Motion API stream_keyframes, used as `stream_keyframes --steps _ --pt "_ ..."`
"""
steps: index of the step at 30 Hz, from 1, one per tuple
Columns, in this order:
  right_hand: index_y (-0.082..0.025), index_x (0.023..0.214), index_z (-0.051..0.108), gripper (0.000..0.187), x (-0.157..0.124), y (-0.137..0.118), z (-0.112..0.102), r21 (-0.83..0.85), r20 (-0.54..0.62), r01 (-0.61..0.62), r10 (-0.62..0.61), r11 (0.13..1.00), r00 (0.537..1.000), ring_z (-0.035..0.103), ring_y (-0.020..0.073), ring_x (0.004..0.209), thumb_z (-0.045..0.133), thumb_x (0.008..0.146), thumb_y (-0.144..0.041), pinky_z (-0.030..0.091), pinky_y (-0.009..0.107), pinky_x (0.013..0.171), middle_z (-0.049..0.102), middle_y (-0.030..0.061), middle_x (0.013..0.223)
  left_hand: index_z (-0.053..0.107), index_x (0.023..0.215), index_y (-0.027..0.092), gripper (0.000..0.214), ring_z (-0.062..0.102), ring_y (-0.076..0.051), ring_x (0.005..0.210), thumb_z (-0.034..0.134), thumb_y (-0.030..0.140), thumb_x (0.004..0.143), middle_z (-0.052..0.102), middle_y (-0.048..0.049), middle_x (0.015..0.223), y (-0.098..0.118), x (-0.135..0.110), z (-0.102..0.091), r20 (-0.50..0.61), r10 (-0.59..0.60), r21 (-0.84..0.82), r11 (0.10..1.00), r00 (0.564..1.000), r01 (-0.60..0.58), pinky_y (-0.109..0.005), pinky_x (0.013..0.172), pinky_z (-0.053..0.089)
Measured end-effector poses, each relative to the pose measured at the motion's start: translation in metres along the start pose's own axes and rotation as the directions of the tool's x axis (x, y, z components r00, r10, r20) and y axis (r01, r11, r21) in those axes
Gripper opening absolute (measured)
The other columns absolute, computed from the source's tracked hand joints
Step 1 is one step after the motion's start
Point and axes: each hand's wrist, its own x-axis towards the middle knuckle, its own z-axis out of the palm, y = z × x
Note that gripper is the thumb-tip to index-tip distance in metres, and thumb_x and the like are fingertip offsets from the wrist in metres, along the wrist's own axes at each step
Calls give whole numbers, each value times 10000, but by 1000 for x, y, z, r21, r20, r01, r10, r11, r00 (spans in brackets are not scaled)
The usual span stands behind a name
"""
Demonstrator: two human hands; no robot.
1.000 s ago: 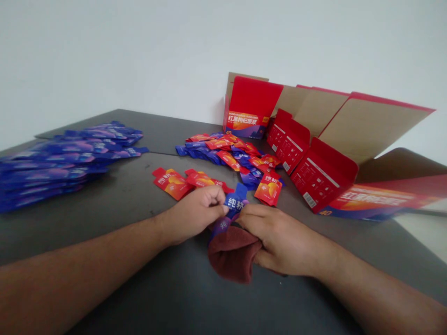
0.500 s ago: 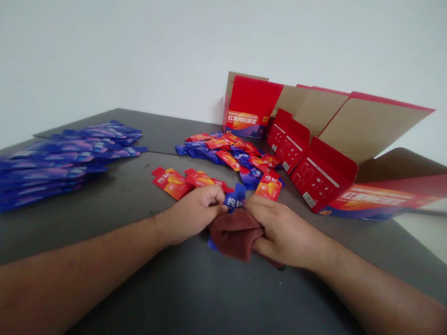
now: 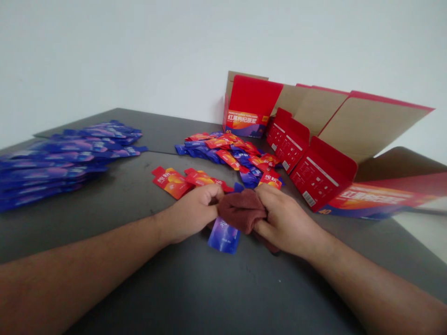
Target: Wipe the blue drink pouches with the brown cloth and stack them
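Observation:
Between my hands is a blue pouch (image 3: 224, 236), its printed lower part showing and its middle hidden under a brown cloth (image 3: 242, 210). My left hand (image 3: 198, 211) is closed in a pinch at the pouch's left edge, beside the cloth. Bunched in my right hand (image 3: 284, 217), the cloth lies across the pouch's upper part. Just beyond my left hand, a few red-orange pouches (image 3: 171, 182) lie on the table. Another red pouch (image 3: 271, 178) rests behind my right hand.
A heap of mixed red and blue pouches (image 3: 230, 156) lies at the table's middle back. Stacked blue pouches (image 3: 52, 163) spread along the left. Open red cartons (image 3: 321, 174) line the right side, flaps raised. The dark table (image 3: 167, 288) meets a pale wall behind.
My right hand and the cloth have moved up along the pouch, away from me. The lower part of the pouch now shows, while its top is mostly covered.

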Motion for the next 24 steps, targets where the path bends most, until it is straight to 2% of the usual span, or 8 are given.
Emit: stream_keyframes --steps 5,8,12,15,17,19,22,24 --pt "-211 953 562 240 -5 -11 2 128 194 205 -227 970 954 578 181 870 626 785 -52 468 288 760 613 23 961 536 803 193 187 476 -112 628 676 300 865 551 31 712 -2 2 -2 -34 20 28 999 999 -19 -235 560 376" --pt "-211 933 554 228 -5 -10 0 67 153 125 -134 990 979 576 187 860 628 779 -60 465 299 753 607 23 946 533 809 194 200 468 -108 613 696 298 861 544 39 700 -2 1 -2 -35 5 28 1000 999 -4 -234 552 360" --pt "-216 899 542 157 0 0 -1 -15 -43 -54 54 998 998 573 199 846 626 830 -103 455 320 752 596 25 900 579 899 186 193 545 -121 661 717 318 874 631 9 788 -1 0 0 23 -20 -49 999 1000 21 -252 608 419" --pt "-216 897 539 154 1 4 0 -10 -86 -76 75 997 993 568 195 833 628 836 -107 447 315 740 589 22 885 596 916 181 165 576 -134 709 698 307 885 643 -2 813 0 0 0 49 -1 -64 998 999 4 -261 641 438" --pt "-217 871 522 186 0 2 1 6 -33 -29 29 1000 999 559 186 812 634 806 -83 438 302 712 578 14 867 578 877 186 183 549 -126 675 723 295 854 617 17 765 1 0 0 26 -16 -33 999 1000 17 -249 608 415" --pt "-216 864 518 204 -2 -2 3 52 62 70 -73 996 995 557 178 810 643 790 -73 437 288 700 579 12 875 544 829 191 212 500 -112 625 726 299 837 582 34 716 2 0 0 -5 -27 1 1000 1000 27 -237 566 380" --pt "-209 944 557 206 -6 -8 4 130 182 203 -225 971 957 581 178 873 636 810 -74 461 283 747 618 27 972 515 798 194 203 460 -103 600 679 300 854 543 42 687 1 1 -1 -26 9 39 999 1000 -8 -227 542 352" --pt "-208 968 563 229 -6 -8 4 126 194 207 -229 970 954 590 186 913 627 801 -64 470 291 778 630 37 1014 517 802 192 194 475 -105 619 666 298 866 549 38 703 0 1 -1 -27 21 44 999 999 -20 -224 553 362"
